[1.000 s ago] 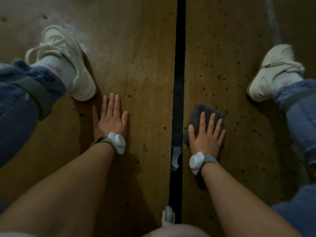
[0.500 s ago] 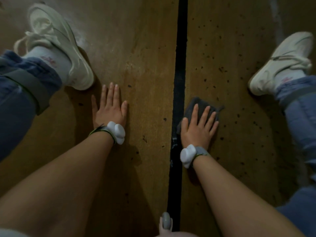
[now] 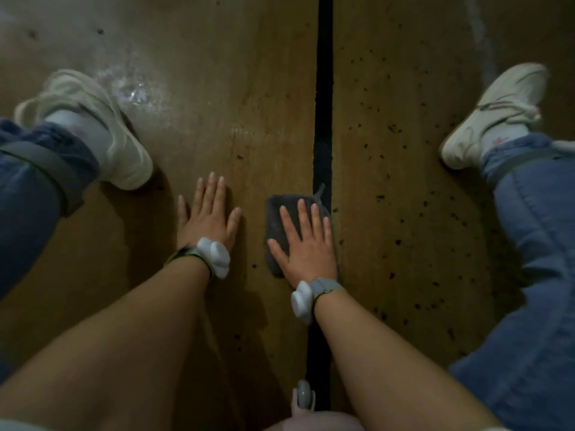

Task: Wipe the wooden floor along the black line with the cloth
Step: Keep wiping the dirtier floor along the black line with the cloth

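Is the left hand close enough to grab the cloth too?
Probably yes. The left hand lies flat on the wooden floor, just beside the gray cloth, with only bare floor between them. The right hand presses on the cloth, though, so only its left edge is free.

The black line runs from the far edge of the wooden floor toward the viewer, passing between the two shoes: left shoe well to its left, right shoe well to its right. The left hand lies flat on the floor left of the line, just before the left shoe. The right hand lies flat on the cloth, which rests against the line's left side, its far right corner overlapping the line.
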`<action>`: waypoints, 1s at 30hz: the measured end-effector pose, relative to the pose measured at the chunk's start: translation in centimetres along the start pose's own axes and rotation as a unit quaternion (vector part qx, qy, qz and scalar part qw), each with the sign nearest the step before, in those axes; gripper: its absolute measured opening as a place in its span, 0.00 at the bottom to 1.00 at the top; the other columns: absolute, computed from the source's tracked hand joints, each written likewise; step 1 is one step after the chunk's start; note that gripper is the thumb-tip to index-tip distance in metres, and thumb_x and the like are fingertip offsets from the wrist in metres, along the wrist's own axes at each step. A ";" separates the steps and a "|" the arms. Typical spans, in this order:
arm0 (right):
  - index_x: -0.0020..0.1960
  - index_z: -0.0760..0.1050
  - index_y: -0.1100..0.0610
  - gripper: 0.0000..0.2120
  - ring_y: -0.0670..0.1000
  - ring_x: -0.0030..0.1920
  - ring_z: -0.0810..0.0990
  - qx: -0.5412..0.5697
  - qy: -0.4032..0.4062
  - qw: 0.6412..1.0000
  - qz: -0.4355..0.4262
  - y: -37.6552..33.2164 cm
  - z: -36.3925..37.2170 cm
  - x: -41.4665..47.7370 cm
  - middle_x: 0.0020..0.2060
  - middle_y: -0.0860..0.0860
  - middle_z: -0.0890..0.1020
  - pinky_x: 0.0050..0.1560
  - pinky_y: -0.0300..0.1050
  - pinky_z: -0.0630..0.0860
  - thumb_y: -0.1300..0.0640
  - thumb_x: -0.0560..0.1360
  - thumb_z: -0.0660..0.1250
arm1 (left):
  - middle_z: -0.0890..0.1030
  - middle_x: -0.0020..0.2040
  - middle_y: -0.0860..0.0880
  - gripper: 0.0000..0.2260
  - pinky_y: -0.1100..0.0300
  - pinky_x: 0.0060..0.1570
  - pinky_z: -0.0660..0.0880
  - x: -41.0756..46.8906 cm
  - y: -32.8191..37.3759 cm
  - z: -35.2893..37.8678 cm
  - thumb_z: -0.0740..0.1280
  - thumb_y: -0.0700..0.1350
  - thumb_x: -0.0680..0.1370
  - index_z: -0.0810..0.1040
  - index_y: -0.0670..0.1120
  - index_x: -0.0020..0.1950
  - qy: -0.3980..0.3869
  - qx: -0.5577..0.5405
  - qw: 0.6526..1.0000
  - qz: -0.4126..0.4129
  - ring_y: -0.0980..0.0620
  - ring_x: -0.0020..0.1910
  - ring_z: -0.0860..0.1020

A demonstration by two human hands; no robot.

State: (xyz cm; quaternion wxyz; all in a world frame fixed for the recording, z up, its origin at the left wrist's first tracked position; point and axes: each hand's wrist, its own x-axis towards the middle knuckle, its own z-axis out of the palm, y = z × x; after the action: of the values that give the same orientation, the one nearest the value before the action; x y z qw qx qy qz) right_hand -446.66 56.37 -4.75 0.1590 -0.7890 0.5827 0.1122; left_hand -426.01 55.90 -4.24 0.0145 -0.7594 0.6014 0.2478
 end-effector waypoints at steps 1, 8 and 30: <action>0.77 0.29 0.45 0.32 0.55 0.76 0.29 0.004 0.000 1.000 0.018 0.9 0.0 -0.3 0.77 0.52 0.31 0.76 0.57 0.33 0.35 0.81 0.41 | 0.31 0.77 0.55 0.30 0.46 0.73 0.32 -0.8 0.1 0.4 0.45 0.62 0.82 0.33 0.55 0.78 -0.002 -0.004 1.000 0.003 0.54 0.74 0.30; 0.79 0.35 0.45 0.34 0.56 0.79 0.38 0.033 0.036 0.978 0.203 8.1 0.2 -3.6 0.80 0.54 0.40 0.77 0.57 0.39 0.34 0.79 0.42 | 0.30 0.77 0.55 0.32 0.44 0.73 0.31 -2.7 -0.1 2.0 0.41 0.66 0.80 0.31 0.56 0.77 -0.019 0.010 1.000 0.016 0.54 0.74 0.29; 0.80 0.38 0.45 0.32 0.56 0.79 0.38 0.023 0.063 0.976 0.207 7.8 1.2 -3.1 0.80 0.53 0.40 0.77 0.59 0.38 0.34 0.80 0.41 | 0.52 0.80 0.50 0.38 0.52 0.76 0.43 -3.1 -1.0 1.0 0.57 0.24 0.74 0.55 0.50 0.79 0.167 -0.188 0.964 0.083 0.53 0.78 0.45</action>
State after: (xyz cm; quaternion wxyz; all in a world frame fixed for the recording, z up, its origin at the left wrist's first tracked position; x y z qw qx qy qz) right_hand -455.06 57.49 -5.69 0.1134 -0.6529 0.7447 0.0796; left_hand -425.90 59.34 -4.16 -0.2499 -0.7262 0.5991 0.2263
